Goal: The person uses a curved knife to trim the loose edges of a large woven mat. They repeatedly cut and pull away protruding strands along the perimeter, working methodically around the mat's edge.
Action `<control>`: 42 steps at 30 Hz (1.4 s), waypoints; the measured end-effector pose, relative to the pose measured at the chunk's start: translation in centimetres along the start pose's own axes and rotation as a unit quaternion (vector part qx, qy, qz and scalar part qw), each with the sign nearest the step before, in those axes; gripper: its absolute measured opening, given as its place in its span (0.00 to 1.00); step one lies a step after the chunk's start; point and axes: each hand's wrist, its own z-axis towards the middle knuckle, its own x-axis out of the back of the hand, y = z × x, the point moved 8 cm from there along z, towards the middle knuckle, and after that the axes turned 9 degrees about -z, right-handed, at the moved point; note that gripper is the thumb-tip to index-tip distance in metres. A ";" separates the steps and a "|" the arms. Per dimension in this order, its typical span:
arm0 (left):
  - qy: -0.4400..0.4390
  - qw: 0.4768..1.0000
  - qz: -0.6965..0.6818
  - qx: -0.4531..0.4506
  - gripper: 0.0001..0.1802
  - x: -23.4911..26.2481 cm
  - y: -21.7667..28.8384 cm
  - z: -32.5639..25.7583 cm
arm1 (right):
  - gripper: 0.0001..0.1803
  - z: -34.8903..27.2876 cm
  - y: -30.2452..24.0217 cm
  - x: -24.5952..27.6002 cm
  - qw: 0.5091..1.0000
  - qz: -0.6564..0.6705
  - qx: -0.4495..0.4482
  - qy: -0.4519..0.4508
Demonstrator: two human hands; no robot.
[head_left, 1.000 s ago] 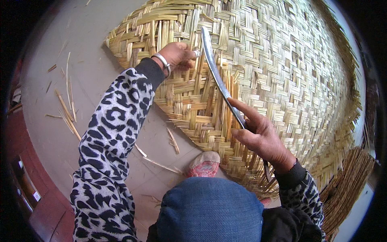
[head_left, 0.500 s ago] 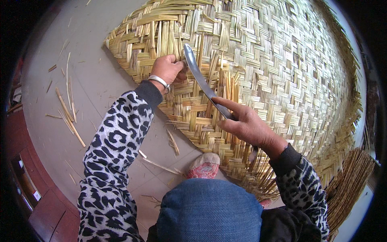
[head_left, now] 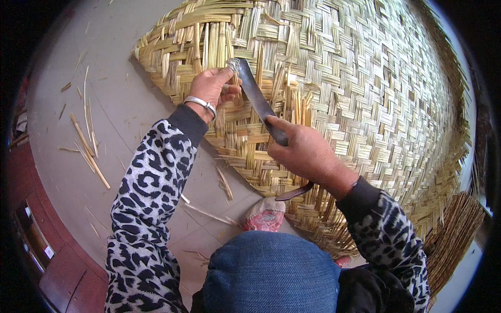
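A large mat (head_left: 365,115) woven from pale yellow-green flat strips slopes across the middle and right. My right hand (head_left: 308,154) is closed round a curved steel knife (head_left: 255,96), index finger laid along the blade. A dark curved end of the knife hangs below that hand. The blade points up and left over the mat, its tip beside my left fingers. My left hand (head_left: 209,91), a silver bangle at its wrist, pinches a loose strip end (head_left: 238,91) between thumb and fingers near the mat's left edge. Cut strip ends stand up from the weave right of the blade.
Loose strips (head_left: 86,141) and scraps lie on the grey tiled floor at left. My shoe (head_left: 265,215) stands at the mat's lower edge. A bundle of brown stalks (head_left: 451,237) lies at lower right. Dark red wooden furniture (head_left: 49,224) stands at far left.
My right hand has moved a little left and turned, so the blade's broad face shows and its dark rear end has swung left. My left thumb has shifted up the strip, near the blade tip.
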 end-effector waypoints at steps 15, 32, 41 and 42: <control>0.113 0.987 0.112 0.018 0.14 -1.5 1.0 1.0 | 0.35 3.1 -0.2 -1.0 0.994 -0.098 -0.018 0.048; 0.053 0.747 0.625 -0.219 0.10 -1.9 3.5 -0.2 | 0.32 -6.9 3.5 -0.4 0.995 -0.077 -0.033 -0.059; -0.081 0.792 0.531 -0.291 0.20 -7.1 2.6 -1.1 | 0.36 -9.3 7.2 0.2 0.947 0.306 -0.100 -0.017; -0.100 0.776 0.554 -0.285 0.20 -7.5 2.3 -1.2 | 0.35 -8.9 6.7 0.0 0.943 0.320 -0.087 -0.020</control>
